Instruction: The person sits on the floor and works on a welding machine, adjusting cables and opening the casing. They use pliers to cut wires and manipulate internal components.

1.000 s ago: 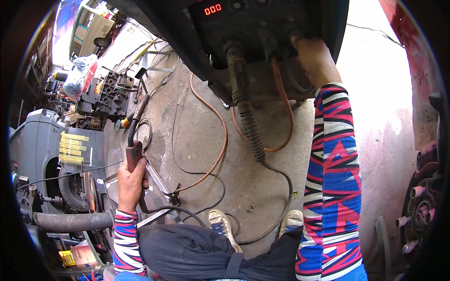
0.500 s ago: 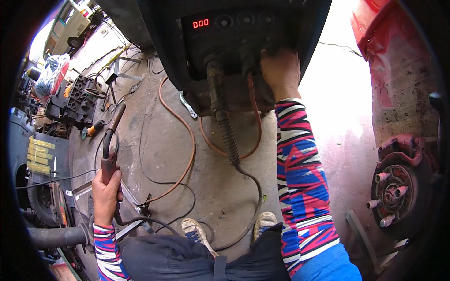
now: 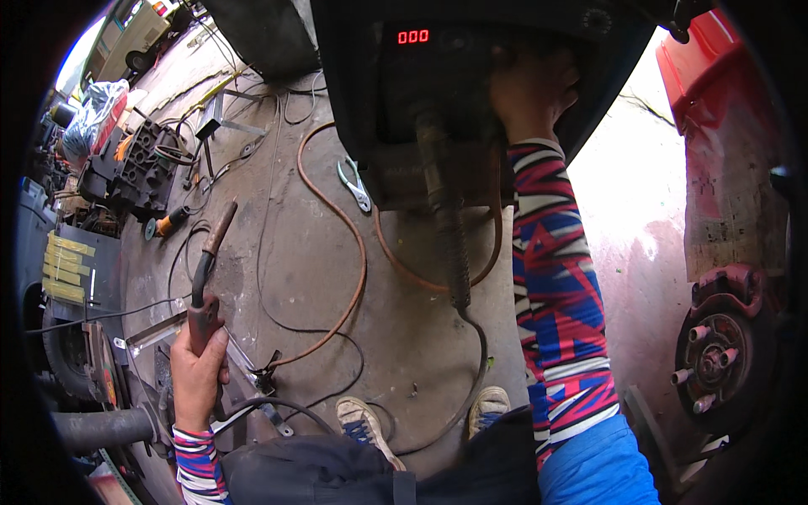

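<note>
My left hand (image 3: 199, 370) is closed around the handle of a welding torch (image 3: 202, 324), its bent neck and copper-coloured nozzle pointing up and away from me. Ahead stands a dark welding machine (image 3: 396, 143) with a lit red display (image 3: 413, 36) and a row of knobs. Against its front panel is my right hand (image 3: 534, 88), fingers curled near the knobs; the fingertips are dark and blurred, so what they grip is hidden. A thick black torch cable (image 3: 450, 219) hangs from the panel, with a brown cable (image 3: 497, 227) beside it.
Pliers (image 3: 354, 185) lie on the concrete by the machine. Ground clamp (image 3: 267, 370) and metal frame are beside my left leg. An angle grinder (image 3: 168, 222) and engine block (image 3: 151, 164) lie left; a wheel hub with brake disc (image 3: 714, 362) stands right. Cables cross the floor.
My right hand has moved up the panel from its lower right corner toward the knobs. The view has shifted, bringing more of the pliers into sight. My left hand still holds the torch.
</note>
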Available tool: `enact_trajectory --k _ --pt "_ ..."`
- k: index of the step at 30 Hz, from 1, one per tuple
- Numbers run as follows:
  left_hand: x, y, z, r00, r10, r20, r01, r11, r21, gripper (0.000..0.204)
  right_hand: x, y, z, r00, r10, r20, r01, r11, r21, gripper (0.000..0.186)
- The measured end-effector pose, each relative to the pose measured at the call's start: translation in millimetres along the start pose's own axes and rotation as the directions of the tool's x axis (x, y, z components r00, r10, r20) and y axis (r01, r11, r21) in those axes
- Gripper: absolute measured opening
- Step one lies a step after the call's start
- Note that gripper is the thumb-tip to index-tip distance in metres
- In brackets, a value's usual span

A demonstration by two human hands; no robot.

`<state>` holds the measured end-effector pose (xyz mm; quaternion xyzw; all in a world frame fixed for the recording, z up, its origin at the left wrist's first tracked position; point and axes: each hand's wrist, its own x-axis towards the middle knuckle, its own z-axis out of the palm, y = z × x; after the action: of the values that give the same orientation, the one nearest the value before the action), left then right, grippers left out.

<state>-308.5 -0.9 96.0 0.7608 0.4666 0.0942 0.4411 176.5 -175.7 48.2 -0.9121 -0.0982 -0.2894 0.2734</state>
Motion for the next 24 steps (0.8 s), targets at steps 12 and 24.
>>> enact_trajectory --k 12,24 --pt "3 -7 14 0.994 0.065 0.091 -0.075 0.991 0.114 0.027 -6 -16 -36 0.996 -0.006 -0.089 0.056 0.821 0.568 0.044" --pt "-24 -18 8 0.961 0.063 0.268 -0.176 0.889 0.423 0.038 7 -29 -150 0.997 -0.028 0.077 -0.053 0.495 0.867 0.032"
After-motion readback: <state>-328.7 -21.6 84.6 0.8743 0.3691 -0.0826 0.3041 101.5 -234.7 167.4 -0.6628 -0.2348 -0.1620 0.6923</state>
